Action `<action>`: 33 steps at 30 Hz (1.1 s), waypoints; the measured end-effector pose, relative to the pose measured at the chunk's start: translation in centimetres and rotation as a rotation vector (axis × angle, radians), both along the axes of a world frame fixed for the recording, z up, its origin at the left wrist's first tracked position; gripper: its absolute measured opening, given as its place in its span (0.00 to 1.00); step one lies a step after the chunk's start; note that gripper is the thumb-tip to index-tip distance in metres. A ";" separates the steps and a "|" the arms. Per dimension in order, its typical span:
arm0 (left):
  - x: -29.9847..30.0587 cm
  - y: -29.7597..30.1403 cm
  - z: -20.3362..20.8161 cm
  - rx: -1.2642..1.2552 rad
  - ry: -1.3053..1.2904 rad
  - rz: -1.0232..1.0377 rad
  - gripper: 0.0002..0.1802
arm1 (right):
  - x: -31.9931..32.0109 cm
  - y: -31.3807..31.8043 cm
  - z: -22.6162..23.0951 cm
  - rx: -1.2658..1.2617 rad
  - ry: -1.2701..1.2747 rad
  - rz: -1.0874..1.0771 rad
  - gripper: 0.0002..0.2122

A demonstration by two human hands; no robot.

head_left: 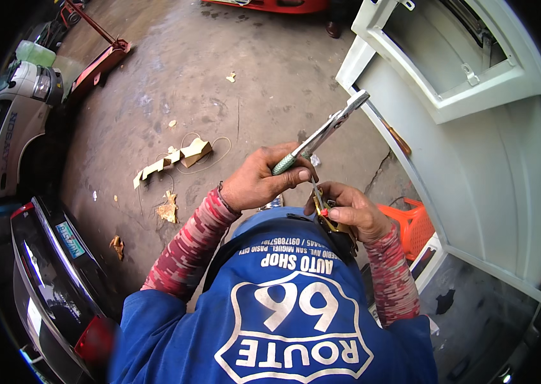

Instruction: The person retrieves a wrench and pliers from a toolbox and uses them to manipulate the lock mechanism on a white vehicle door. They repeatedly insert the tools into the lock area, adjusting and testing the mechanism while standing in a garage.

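Observation:
My left hand [270,176] is closed round the green textured grip of a long metal hand tool [328,131], whose grey end points away to the upper right. A thin metal shaft [315,187] runs from beneath my left fingers toward a small gold-coloured metal part [328,221] with a red bit on it. Close to my belly, my right hand [355,211] grips that part, thumb beside the red bit. My fingers cover much of the part, so its exact kind is unclear.
A large white vehicle door panel [469,166] stands at right, with a brown-handled tool [398,137] on its edge. Below is an orange plastic stool [408,224]. Cut cardboard [195,151] lies on the floor. A dark car [50,256] and a red floor jack [101,64] are left.

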State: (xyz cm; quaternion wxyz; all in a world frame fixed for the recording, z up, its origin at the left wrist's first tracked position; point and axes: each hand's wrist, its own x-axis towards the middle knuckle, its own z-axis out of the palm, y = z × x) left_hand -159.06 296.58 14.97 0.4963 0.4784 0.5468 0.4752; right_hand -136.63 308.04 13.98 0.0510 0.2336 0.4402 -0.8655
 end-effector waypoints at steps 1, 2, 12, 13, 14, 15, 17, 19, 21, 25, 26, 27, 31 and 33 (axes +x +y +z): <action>-0.1 -0.3 0.1 -0.004 -0.007 -0.005 0.13 | -0.1 -0.5 -0.1 0.021 -0.011 -0.011 0.31; -0.1 -0.6 0.1 0.019 -0.006 -0.009 0.13 | -0.1 -0.9 -0.2 0.030 0.006 -0.010 0.31; -0.5 -2.5 1.6 0.061 0.002 -0.041 0.14 | 0.2 -4.1 1.5 0.421 -0.001 -0.092 0.30; -0.5 -2.8 1.8 0.059 -0.018 -0.036 0.14 | 0.2 -4.3 1.7 0.465 -0.001 -0.114 0.30; -0.5 -3.0 2.0 0.041 -0.038 -0.029 0.14 | 0.2 -4.6 1.9 0.465 0.038 -0.137 0.30; -0.6 -3.1 2.2 0.034 -0.052 -0.023 0.14 | 0.1 -4.9 1.9 0.466 0.078 -0.160 0.31; -0.6 -3.3 2.7 0.003 -0.050 -0.007 0.14 | 0.1 -5.1 1.9 0.425 0.136 -0.160 0.30; -0.7 -3.4 3.0 -0.041 -0.017 0.012 0.13 | 0.0 -5.0 1.5 0.350 0.177 -0.120 0.29; -0.6 -3.0 3.1 0.057 0.050 -0.007 0.12 | -0.5 -5.1 0.8 0.302 0.141 -0.078 0.27; -0.5 -2.4 2.3 0.198 0.162 -0.093 0.10 | -2.0 -5.6 -0.5 0.332 0.069 0.053 0.20; -0.5 -2.3 2.0 0.243 0.205 -0.114 0.11 | -2.3 -5.7 -0.6 0.357 -0.012 0.110 0.19; -0.6 -2.2 1.7 0.218 0.203 -0.113 0.11 | -2.5 -6.3 -0.6 0.335 0.027 -0.010 0.15; -0.9 -2.1 0.8 0.116 0.215 -0.079 0.13 | -2.8 -6.2 0.6 0.489 -0.028 -0.032 0.08; -0.7 -2.0 0.5 0.085 0.240 -0.026 0.14 | -3.0 -5.7 1.4 0.523 -0.040 0.016 0.07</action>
